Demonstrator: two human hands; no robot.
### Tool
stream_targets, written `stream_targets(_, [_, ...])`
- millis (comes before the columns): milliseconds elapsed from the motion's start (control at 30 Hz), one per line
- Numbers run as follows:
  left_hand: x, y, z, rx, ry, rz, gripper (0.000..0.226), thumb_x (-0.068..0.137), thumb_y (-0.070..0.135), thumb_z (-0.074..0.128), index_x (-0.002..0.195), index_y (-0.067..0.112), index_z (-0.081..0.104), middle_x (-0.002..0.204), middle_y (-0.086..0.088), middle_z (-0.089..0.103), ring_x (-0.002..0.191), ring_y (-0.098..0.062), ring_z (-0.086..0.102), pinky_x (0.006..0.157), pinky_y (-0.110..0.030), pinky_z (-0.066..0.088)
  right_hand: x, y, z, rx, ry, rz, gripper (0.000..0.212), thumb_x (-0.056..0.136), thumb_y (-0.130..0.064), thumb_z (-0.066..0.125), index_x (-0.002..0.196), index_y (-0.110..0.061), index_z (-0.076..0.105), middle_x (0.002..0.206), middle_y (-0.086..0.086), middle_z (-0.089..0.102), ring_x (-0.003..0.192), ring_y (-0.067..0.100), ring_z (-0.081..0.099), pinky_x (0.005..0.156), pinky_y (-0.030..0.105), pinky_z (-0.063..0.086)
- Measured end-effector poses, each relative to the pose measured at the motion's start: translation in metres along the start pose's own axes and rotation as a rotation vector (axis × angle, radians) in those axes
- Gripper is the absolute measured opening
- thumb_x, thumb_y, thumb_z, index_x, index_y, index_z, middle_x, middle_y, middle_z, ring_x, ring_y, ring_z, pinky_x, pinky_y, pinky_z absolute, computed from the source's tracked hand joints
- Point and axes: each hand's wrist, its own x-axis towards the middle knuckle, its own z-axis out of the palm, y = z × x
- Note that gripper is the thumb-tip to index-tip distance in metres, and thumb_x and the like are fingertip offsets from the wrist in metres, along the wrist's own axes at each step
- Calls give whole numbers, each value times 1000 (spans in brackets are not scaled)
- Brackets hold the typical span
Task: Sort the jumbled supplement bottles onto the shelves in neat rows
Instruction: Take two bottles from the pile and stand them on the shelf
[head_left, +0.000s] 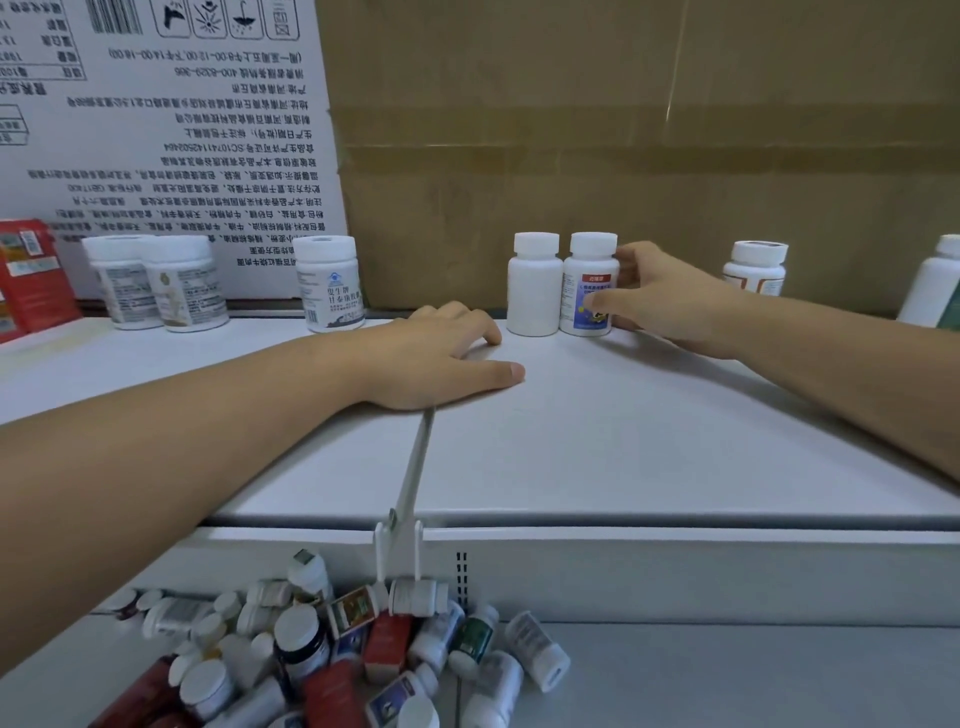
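On the white upper shelf (597, 447) two white bottles stand side by side at the back: a plain one (534, 291) and a blue-labelled one (582, 283). My right hand (670, 301) wraps the blue-labelled bottle, thumb on its front and fingers behind. My left hand (441, 358) lies flat on the shelf, palm down, fingers spread, just left of the plain bottle and holding nothing. A jumbled pile of supplement bottles (332, 654) lies on the lower shelf at the bottom left.
Three white bottles (156, 283) (332, 283) stand at the back left beside a red packet (28, 275). Two more bottles (756, 267) (935, 291) stand at the back right. Cardboard boxes (623, 130) form the back wall. A white divider rail (413, 467) runs across the shelf.
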Motion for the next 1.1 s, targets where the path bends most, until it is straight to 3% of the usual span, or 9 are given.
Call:
stream_targets(133, [-2, 0, -10, 71, 9, -1, 58, 90, 66, 40, 133, 28, 47, 133, 4, 47, 124, -19, 45, 106, -38, 37, -24, -18, -10, -418, 22, 182, 65, 88, -39, 64, 138, -8, 35, 114, 5, 55, 104, 25, 51, 83, 34, 43])
stream_targets(267, [-23, -6, -30, 132, 23, -36, 49, 92, 60, 47, 129, 28, 53, 126, 9, 57, 114, -15, 53, 98, -32, 43, -60, -34, -11, -593, -64, 206, 34, 87, -36, 61, 104, -7, 60, 108, 13, 63, 88, 27, 56, 75, 31, 42])
stream_targets(400, [-64, -21, -44, 211, 29, -42, 44, 94, 56, 48, 128, 30, 53, 122, 10, 58, 111, -15, 55, 96, -32, 44, -113, -59, 3, -598, -37, 123, 37, 89, -35, 63, 123, -21, 63, 124, 1, 62, 110, 24, 59, 92, 30, 46])
stream_targets(500, [-105, -38, -49, 274, 66, -23, 43, 91, 59, 48, 126, 34, 54, 121, 11, 59, 108, -14, 55, 98, -37, 46, -151, -84, 30, -588, -8, 10, 35, 90, -35, 62, 124, -28, 61, 128, -3, 57, 114, 19, 55, 92, 26, 40])
stream_targets(667, [-199, -71, -56, 240, 165, 18, 40, 91, 54, 50, 124, 32, 57, 113, 11, 59, 106, -15, 57, 93, -33, 46, -209, -136, 89, -541, 33, -125, 32, 89, -37, 60, 121, -34, 61, 123, -9, 58, 113, 12, 55, 85, 26, 38])
stream_targets(833, [-308, -127, -50, 324, 249, -13, 46, 86, 54, 51, 122, 26, 59, 116, 3, 63, 104, -19, 59, 88, -35, 47, -258, -180, 162, -589, 66, -258, 41, 89, -38, 59, 129, -30, 55, 132, -5, 55, 117, 16, 52, 87, 28, 39])
stream_targets(967, [-381, -166, -31, 338, 264, -99, 46, 89, 52, 52, 125, 25, 58, 122, 0, 62, 99, -22, 57, 87, -35, 46, -288, -197, 221, -560, 54, -303, 43, 90, -39, 59, 131, -29, 53, 134, 2, 53, 110, 19, 52, 87, 32, 40])
stream_targets(1100, [-446, -211, 10, 275, 212, -248, 45, 90, 53, 51, 127, 28, 55, 125, 4, 60, 113, -20, 56, 94, -36, 46, -304, -192, 289, -518, -11, -314, 44, 89, -41, 57, 132, -29, 51, 132, 4, 53, 121, 24, 47, 97, 41, 42])
